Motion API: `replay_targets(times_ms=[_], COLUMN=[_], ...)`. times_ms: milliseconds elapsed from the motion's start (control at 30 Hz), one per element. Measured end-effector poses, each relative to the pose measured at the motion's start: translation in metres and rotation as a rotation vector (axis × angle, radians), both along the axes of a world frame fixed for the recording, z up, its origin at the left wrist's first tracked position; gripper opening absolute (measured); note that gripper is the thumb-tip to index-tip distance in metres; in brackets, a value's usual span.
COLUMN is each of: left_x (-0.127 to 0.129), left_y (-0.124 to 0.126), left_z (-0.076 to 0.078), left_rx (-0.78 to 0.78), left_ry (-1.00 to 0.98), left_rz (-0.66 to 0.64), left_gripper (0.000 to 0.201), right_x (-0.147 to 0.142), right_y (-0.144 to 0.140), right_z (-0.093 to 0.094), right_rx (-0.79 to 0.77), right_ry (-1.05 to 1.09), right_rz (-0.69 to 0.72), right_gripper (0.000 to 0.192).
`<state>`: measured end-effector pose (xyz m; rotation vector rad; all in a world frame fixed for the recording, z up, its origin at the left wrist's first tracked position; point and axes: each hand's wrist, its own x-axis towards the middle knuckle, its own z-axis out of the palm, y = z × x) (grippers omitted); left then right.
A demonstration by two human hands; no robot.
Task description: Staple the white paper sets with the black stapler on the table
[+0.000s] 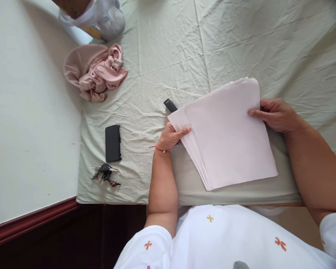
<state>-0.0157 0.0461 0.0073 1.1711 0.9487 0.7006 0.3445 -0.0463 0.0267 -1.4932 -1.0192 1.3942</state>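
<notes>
A stack of white paper sheets (229,134) is held between my two hands above the cloth-covered table. My left hand (172,135) pinches its left edge, thumb on top and the other fingers underneath. There the sheets are slightly fanned out. On the opposite side, my right hand (277,114) grips the right edge, its thumb lying on the top sheet. Just beyond the stack's left corner pokes out a black object (170,105), perhaps a stapler, mostly covered by the paper.
A black phone (112,143) lies to the left, with a bunch of keys (105,173) nearer the front edge. Behind them sit a crumpled pink cloth (98,73) and a plastic bag (106,22). A white wall (30,112) borders the table's left side.
</notes>
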Motion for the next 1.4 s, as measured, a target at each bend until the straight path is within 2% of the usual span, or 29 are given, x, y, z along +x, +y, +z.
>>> replay_targets(times_ms=[233, 600, 733, 1000, 1167, 1400], left_x=[-0.008, -0.008, -0.006, -0.006, -0.008, -0.012], left_y=[0.002, 0.001, 0.000, 0.000, 0.001, 0.002], left_z=[-0.001, -0.001, 0.001, 0.002, 0.000, -0.004], left_rx=[-0.007, -0.025, -0.009, -0.020, -0.020, 0.004], left_ry=[-0.026, -0.044, -0.027, -0.023, -0.010, 0.007], left_rz=[-0.114, -0.119, -0.083, -0.065, -0.101, -0.167], left_gripper=[0.038, 0.036, 0.040, 0.052, 0.056, 0.049], right_x=[0.001, 0.000, -0.001, 0.001, 0.001, 0.002], right_y=[-0.001, 0.002, 0.001, 0.001, 0.001, 0.001], right_z=[-0.003, -0.007, -0.008, -0.008, -0.008, -0.006], right_rx=[0.019, 0.062, 0.062, 0.075, 0.068, 0.057], right_ry=[0.025, 0.064, 0.079, 0.097, 0.096, 0.060], right_rz=[-0.005, -0.088, -0.104, -0.058, -0.034, -0.029], right_gripper=[0.037, 0.040, 0.039, 0.039, 0.039, 0.039])
